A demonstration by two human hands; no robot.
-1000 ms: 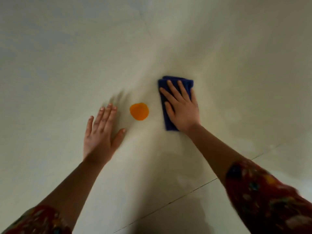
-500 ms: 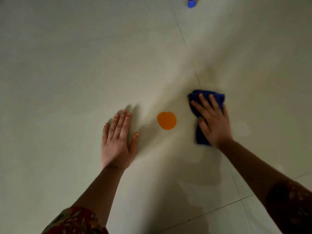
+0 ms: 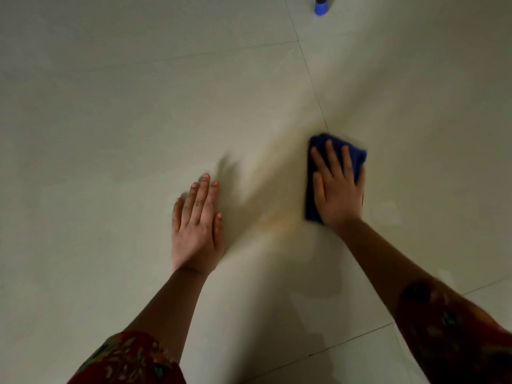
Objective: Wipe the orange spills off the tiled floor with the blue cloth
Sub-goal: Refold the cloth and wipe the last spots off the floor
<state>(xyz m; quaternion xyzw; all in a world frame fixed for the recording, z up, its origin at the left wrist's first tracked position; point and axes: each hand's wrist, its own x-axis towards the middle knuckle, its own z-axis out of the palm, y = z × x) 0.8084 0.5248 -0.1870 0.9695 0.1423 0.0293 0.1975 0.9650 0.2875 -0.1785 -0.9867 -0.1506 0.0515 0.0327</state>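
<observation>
Your right hand [image 3: 339,192] pressed the blue cloth [image 3: 358,159] with straight fingers [image 3: 332,159]. Your left hand [image 3: 196,225] lay flat on the tiled floor [image 3: 110,106] (a faint orange smear [image 3: 277,221] sat between).

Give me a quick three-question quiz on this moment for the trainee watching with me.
1. Which hand presses the blue cloth onto the tiled floor?
2. True or false: the left hand lies flat on the floor, holding nothing.
3. What shows between the two hands? A) a faint orange smear B) a thick round orange puddle C) a second cloth
Key: 1 the right hand; 2 true; 3 A.
</observation>
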